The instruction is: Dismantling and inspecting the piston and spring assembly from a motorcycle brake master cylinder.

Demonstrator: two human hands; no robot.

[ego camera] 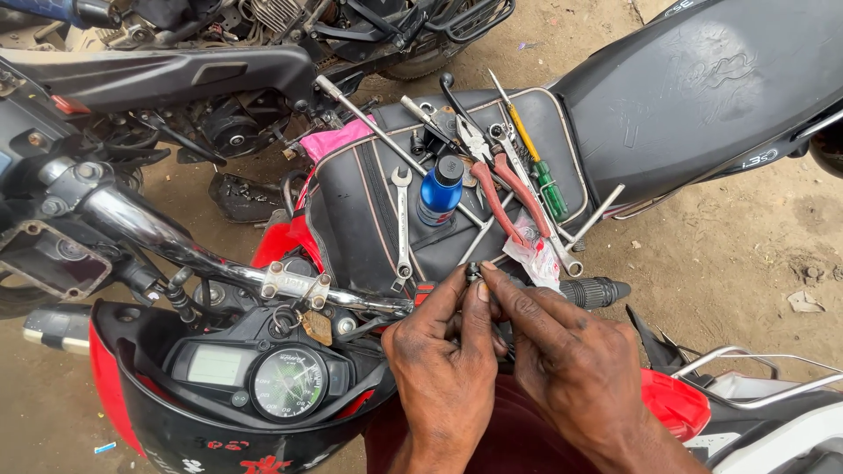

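My left hand [443, 351] and my right hand [562, 351] meet at the right end of a chrome handlebar [176, 246]. Together their fingertips pinch a small dark metal part [473, 271], perhaps a bolt or fitting. It sits just left of the black handlebar grip [595, 291]. Below the bar lies the motorcycle's instrument cluster [263, 377], set in a red and black cowl. Both hands are grimy.
Just beyond my hands, a black motorcycle seat [360, 219] carries tools: a spanner [402, 224], red-handled pliers [505, 197], a green screwdriver [537, 167], a socket wrench [369, 123] and a blue spray can [439, 191]. A black scooter [702, 96] stands at the right on sandy ground.
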